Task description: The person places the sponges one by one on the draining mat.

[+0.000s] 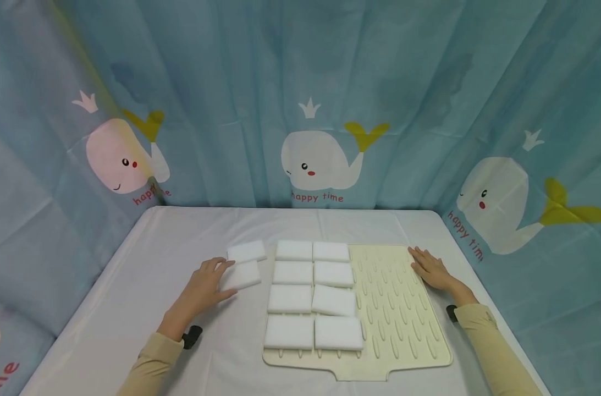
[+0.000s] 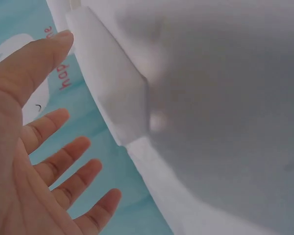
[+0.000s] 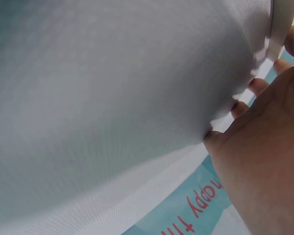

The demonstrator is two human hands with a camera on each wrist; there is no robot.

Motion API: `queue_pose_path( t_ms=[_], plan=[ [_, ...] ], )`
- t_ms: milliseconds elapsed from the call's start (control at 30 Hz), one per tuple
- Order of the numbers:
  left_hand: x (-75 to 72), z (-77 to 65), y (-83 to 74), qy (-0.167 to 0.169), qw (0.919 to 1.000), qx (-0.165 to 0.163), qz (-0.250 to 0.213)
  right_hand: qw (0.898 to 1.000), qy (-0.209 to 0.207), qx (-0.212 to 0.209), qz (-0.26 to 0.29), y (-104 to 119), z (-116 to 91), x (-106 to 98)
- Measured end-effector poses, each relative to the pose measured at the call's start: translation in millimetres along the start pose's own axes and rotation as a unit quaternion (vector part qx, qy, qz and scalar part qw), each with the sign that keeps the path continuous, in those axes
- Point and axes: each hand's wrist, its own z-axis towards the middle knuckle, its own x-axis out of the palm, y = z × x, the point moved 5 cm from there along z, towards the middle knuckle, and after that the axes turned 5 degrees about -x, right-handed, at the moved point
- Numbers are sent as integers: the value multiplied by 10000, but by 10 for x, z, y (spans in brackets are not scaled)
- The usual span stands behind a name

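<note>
Two white sponge blocks lie on the table left of a pale yellow ridged mat (image 1: 394, 308). My left hand (image 1: 204, 289) is at the nearer sponge block (image 1: 246, 274), its thumb and fingers spread around the left end. In the left wrist view the fingers (image 2: 71, 156) are apart, beside the white block (image 2: 112, 78). The farther sponge block (image 1: 247, 251) lies just beyond the fingertips. At the mat's far right edge, my right hand (image 1: 431, 269) rests with fingers extended, fingertips on the rim. Several more sponge blocks (image 1: 290, 300) sit in two columns on the mat's left half.
The mat's ridged right half is bare, and a tab (image 1: 362, 375) juts from its front edge. A white cloth (image 1: 181, 231) covers the table. Blue curtains (image 1: 231, 82) printed with whales enclose the back and both sides.
</note>
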Motion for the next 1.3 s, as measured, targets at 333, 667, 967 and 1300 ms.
queue_pose_path(
  t_ms=[333,667,967,1300],
  plan=[
    [36,-48,115,223,9993,-286,-39,10000,-59,0,-41,-2,-10,-1],
    [46,-83,206,413,9988,-248,68,10000,-67,-55,-10,28,-22,0],
    [14,-64,199,525,9985,-83,-103,9999,-86,-48,-28,37,-6,-31],
    [109,-19,230,718,9969,-251,-177,10000,-60,-23,-58,30,-2,4]
  ],
)
